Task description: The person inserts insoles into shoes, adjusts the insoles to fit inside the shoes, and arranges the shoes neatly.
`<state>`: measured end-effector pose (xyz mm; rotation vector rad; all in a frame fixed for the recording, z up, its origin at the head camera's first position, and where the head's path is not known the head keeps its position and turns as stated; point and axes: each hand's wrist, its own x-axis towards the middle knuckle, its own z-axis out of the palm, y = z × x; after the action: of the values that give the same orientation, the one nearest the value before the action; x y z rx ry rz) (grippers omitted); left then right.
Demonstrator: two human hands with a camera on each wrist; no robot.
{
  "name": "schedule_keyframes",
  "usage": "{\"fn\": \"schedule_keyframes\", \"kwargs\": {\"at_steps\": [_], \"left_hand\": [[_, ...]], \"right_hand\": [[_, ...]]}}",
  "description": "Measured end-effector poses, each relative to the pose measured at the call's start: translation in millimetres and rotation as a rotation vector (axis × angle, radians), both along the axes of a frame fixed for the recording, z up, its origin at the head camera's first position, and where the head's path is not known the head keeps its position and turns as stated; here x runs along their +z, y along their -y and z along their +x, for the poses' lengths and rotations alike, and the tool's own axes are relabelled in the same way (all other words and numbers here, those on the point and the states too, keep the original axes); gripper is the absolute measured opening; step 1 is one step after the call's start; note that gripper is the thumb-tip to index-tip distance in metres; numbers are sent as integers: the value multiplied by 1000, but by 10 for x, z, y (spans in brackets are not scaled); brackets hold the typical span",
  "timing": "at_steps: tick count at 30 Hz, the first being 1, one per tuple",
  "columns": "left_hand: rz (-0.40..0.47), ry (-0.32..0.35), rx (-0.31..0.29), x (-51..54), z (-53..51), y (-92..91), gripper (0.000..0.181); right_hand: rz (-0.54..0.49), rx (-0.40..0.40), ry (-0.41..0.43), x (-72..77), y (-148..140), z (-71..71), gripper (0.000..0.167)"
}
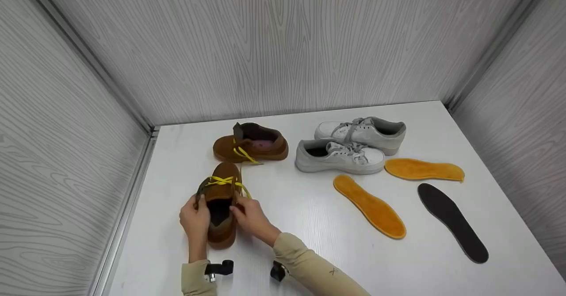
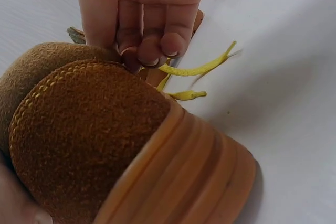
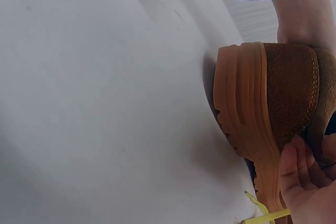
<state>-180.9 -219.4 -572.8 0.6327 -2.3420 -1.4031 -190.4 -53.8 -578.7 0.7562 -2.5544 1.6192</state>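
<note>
A brown suede shoe [image 1: 221,193] with yellow laces [image 1: 221,180] stands upright on the white table [image 1: 305,225], toe pointing away from the person. The left hand [image 1: 195,216] pinches its upper on the left; the right hand [image 1: 251,214] pinches the right side. Beyond sits another brown shoe [image 1: 250,148]; rightward, white sneakers [image 1: 342,159], orange insoles [image 1: 370,206], one black insole [image 1: 453,223].
</note>
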Motion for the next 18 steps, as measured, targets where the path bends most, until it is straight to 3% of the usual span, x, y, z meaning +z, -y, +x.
{"fn": "schedule_keyframes", "kwargs": {"at_steps": [9, 12, 15, 18], "left_hand": [[5, -17, 8, -26, -43, -21, 28], [13, -4, -20, -18, -52, -10, 28], [22, 28, -85, 56, -70, 39, 31], [5, 88, -178, 244, -88, 112, 40]], "right_hand": [[-3, 6, 17, 6, -35, -37, 36], [3, 5, 54, 21, -48, -41, 37], [14, 32, 146, 109, -75, -73, 37], [44, 82, 214, 285, -146, -161, 36]]}}
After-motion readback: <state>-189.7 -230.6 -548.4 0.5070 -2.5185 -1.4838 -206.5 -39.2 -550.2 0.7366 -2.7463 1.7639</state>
